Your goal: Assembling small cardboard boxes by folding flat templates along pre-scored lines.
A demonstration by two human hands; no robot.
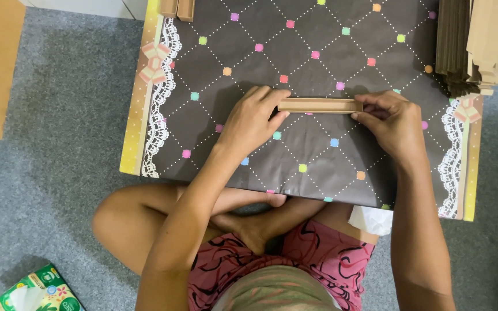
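A long, narrow brown cardboard piece (320, 105), folded into a shallow tray shape, lies across the middle of a low table (145, 124) covered in dark cloth with coloured dots and lace trim. My left hand (253, 119) pinches its left end, fingers curled over the edge. My right hand (392, 119) grips its right end between thumb and fingers. Both hands rest on the cloth.
A tall stack of flat brown cardboard pieces (479, 40) stands at the table's far right corner. Two folded cardboard pieces (177, 8) lie at the far left edge. A green tissue pack (38, 291) sits on the grey carpet. My crossed legs are under the near edge.
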